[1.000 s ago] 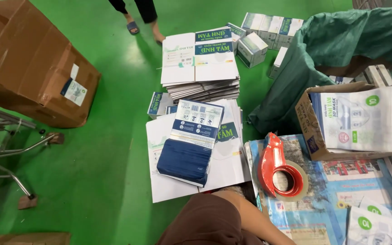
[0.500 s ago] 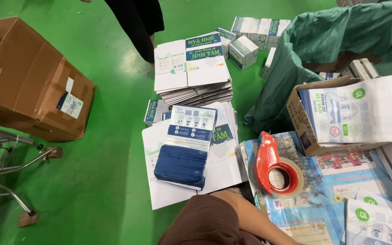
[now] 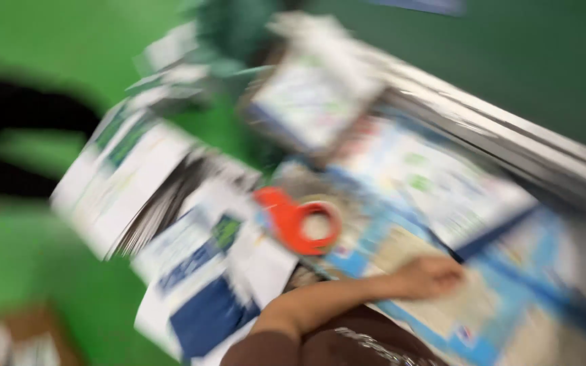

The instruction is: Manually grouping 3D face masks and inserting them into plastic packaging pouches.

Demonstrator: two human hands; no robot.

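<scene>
Head view, heavily motion-blurred: one hand, which side unclear, rests on a blue-and-white printed sheet; its grip cannot be made out. Red tape dispenser lies just beside the forearm, near the stacked leaflets on the green floor.

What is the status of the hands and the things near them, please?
One hand flat on blue-and-white printed sheets, which hand unclear. Red tape dispenser lies beside it, untouched. Picture heavily blurred.
</scene>
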